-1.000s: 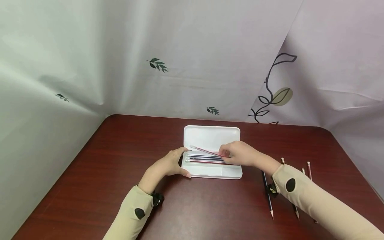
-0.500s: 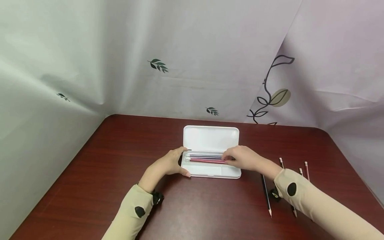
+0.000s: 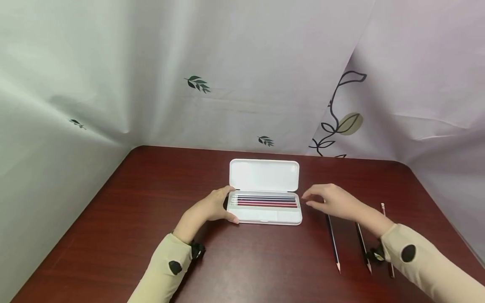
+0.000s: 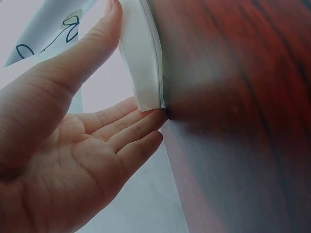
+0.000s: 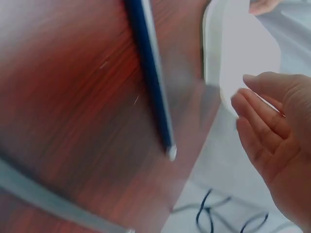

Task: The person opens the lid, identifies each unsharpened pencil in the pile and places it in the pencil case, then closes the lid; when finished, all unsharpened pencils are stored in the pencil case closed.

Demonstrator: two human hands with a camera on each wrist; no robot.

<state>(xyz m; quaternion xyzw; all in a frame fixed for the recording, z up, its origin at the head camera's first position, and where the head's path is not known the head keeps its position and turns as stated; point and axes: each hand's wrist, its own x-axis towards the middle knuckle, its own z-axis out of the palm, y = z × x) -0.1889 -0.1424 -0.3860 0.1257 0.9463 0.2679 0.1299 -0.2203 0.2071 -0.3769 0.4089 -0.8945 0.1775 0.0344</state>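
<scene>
A white pencil case (image 3: 253, 215) lies with its lid raised in the middle of the head view. Several striped pencils (image 3: 267, 205), blue and red, lie side by side in its long rear compartment, eraser ends to the left. My left hand (image 3: 214, 205) grips the case's left end, thumb at the front corner and fingers by the hinge. Just off the right end hovers my right hand (image 3: 335, 203), fingers loosely bent and holding nothing. Below it on the table is a dark blue pencil (image 3: 333, 244), also large in the right wrist view.
Farther right lie another dark pencil (image 3: 363, 246) and a reddish pencil (image 3: 383, 209), both partly hidden under the right forearm. A dark red wooden table (image 3: 159, 189) carries everything. Behind it hangs a pale sheet (image 3: 235, 113) with leaf prints.
The right hand has laid a red pencil into the case among the others, let go, and moved right, out over the table. My left hand keeps its place.
</scene>
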